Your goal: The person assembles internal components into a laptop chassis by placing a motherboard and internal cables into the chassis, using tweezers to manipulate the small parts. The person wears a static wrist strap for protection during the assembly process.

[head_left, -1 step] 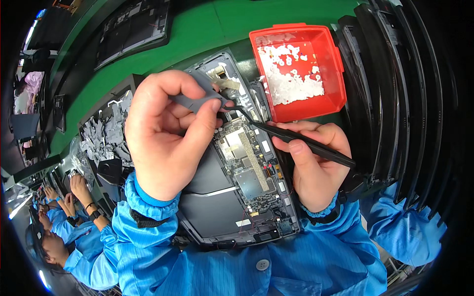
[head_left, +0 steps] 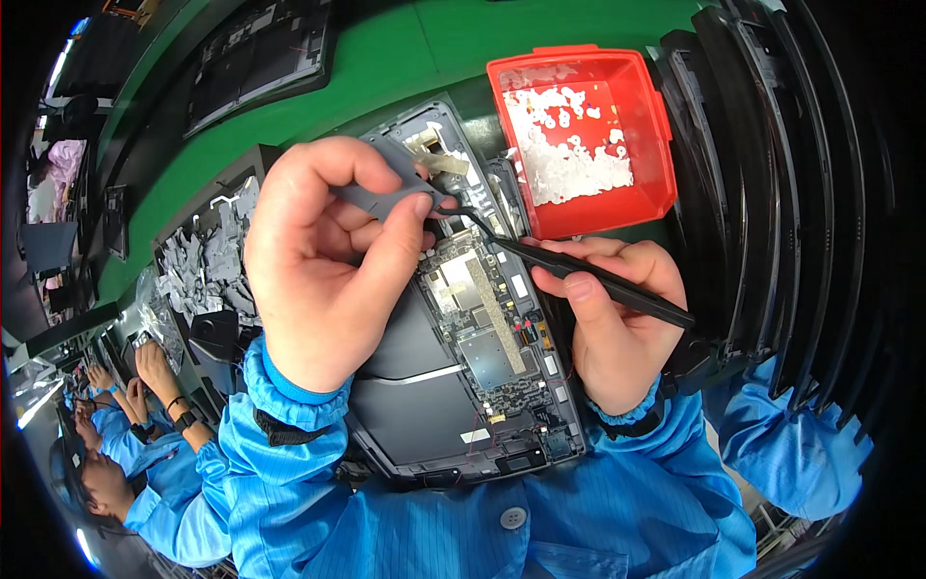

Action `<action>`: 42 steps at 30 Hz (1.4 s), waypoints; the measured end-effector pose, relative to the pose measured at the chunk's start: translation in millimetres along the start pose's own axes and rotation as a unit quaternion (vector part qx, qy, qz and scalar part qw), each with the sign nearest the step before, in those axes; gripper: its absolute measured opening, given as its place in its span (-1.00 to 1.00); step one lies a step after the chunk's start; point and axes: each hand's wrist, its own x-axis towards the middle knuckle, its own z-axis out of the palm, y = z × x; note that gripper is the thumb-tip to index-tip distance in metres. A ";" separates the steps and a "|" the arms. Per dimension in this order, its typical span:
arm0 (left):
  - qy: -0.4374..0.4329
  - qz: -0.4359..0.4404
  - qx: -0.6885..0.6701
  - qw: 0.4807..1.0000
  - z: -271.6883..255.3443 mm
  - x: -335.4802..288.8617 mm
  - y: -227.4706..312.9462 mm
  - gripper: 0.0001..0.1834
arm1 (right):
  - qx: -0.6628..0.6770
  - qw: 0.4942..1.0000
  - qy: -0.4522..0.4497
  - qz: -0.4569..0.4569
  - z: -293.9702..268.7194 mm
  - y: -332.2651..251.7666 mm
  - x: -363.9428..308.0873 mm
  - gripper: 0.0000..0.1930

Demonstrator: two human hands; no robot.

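My left hand [head_left: 323,261] pinches a thin grey sheet [head_left: 381,201] between thumb and fingers, above the far part of an opened device. In my right hand [head_left: 622,318] are black tweezers [head_left: 584,273]. Their bent tip meets the sheet's corner beside my left thumb; whether it grips the sheet I cannot tell. Beneath both hands lies the opened device [head_left: 405,415], apparently a tablet or thin laptop, tilted on the bench. Its circuit board [head_left: 492,352] is bare along the right side, with dark flat panels at the left. My left hand hides part of the device.
Beyond my right hand stands a red bin [head_left: 656,183] with small white pieces [head_left: 579,159]. Grey scraps [head_left: 207,261] fill a dark tray at the left. Dark panels [head_left: 762,174] stand in a row at the right. Another opened device [head_left: 260,58] lies far left; co-workers [head_left: 164,463] sit left.
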 end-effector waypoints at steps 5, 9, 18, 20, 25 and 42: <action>-0.017 0.033 0.059 0.998 -1.2 0.8 -4.0 -0.72 | -0.089 0.995 -0.024 -0.046 -2.6 2.2 -1.3 -0.79; -0.045 0.074 0.136 0.987 -2.3 1.5 -3.4 -0.73 | -0.125 0.986 -0.030 -0.104 2.0 4.1 -2.1 -0.77; -0.038 0.063 0.125 0.989 -0.2 1.2 -1.8 -0.73 | -0.180 0.974 -0.051 -0.129 1.0 2.7 -1.6 -0.77; -0.038 0.063 0.123 0.990 -0.2 1.3 -2.2 -0.73 | -0.184 0.973 -0.050 -0.127 1.8 1.3 -1.6 -0.78; -0.039 0.063 0.125 0.989 -0.9 2.1 -3.8 -0.73 | -0.213 0.967 -0.061 -0.128 1.2 0.7 0.3 -0.79; -0.019 0.049 0.106 0.993 1.4 1.1 -2.0 -0.76 | -0.247 0.948 -0.083 -0.185 -1.5 3.1 2.0 -0.69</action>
